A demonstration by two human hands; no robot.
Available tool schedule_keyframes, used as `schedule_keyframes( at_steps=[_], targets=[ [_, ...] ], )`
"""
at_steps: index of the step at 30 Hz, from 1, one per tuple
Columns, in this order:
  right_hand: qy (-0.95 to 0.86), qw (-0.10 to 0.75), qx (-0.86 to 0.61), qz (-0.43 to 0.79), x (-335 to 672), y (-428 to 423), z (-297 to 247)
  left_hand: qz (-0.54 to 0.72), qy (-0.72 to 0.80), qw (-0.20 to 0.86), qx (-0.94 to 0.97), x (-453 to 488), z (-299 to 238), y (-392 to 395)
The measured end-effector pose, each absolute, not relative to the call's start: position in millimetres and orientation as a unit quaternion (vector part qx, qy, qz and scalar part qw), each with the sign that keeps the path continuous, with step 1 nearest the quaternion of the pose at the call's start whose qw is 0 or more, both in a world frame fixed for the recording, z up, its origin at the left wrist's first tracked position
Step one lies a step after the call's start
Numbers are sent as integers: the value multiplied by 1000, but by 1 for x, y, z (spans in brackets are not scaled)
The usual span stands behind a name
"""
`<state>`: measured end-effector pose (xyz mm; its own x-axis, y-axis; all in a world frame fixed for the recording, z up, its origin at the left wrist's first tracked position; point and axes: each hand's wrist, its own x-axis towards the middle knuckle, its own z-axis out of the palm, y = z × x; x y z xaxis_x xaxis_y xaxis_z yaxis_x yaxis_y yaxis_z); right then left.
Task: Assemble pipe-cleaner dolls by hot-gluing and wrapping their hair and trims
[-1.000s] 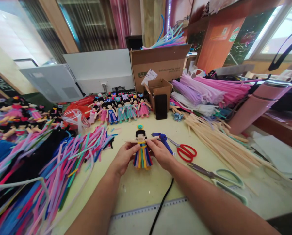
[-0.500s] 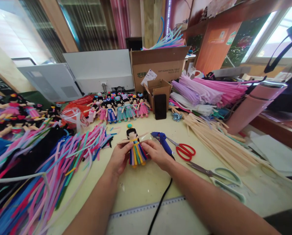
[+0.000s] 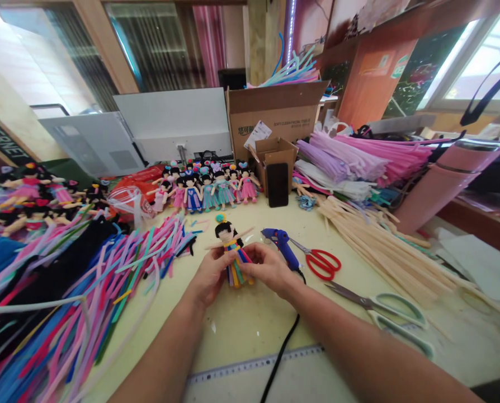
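Both my hands hold a small pipe-cleaner doll (image 3: 230, 242) over the yellow table (image 3: 241, 319). It has black hair, a teal bun, outstretched beige arms and a skirt of blue, yellow and pink strands. My left hand (image 3: 210, 275) grips the skirt from the left, fingers closed around it. From the right, my right hand (image 3: 267, 270) pinches the same skirt. The doll leans to the left, its lower skirt hidden between my fingers.
A blue glue gun (image 3: 284, 246) with a black cord, red scissors (image 3: 322, 262) and pale green scissors (image 3: 384, 313) lie to the right. Mixed pipe cleaners (image 3: 86, 280) cover the left. Finished dolls (image 3: 210, 187) stand behind, before a cardboard box (image 3: 275, 115). Beige stems (image 3: 380, 246) lie right.
The doll has tipped leftward and sunk lower between my hands. My fingers have closed further over its skirt, which showed fully a second ago.
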<state>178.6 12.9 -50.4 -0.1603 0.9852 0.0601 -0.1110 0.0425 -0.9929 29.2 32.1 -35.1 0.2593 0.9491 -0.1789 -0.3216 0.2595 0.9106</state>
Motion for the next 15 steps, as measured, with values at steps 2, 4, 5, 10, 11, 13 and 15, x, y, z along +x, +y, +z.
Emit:
schedule_keyframes(
  at_steps=[2,4,5,10,11,13,15],
  targets=[
    [-536,489,-424,542,178,11,-48,462,392,694,389,29,-35,31],
    [-541,492,-428,532,178,11,-46,466,393,695,382,28,-34,32],
    [-543,497,-428,525,178,11,-46,467,393,695,379,28,-34,32],
    [-545,519,-451,480,181,16,-49,475,386,705,358,25,-32,35],
    [-543,520,-457,475,182,17,-50,476,386,706,355,25,-32,35],
    [-541,522,-462,471,183,17,-50,477,384,708,352,25,-34,35],
    [-538,525,-465,468,183,16,-49,477,375,713,351,24,-34,35]
  ],
)
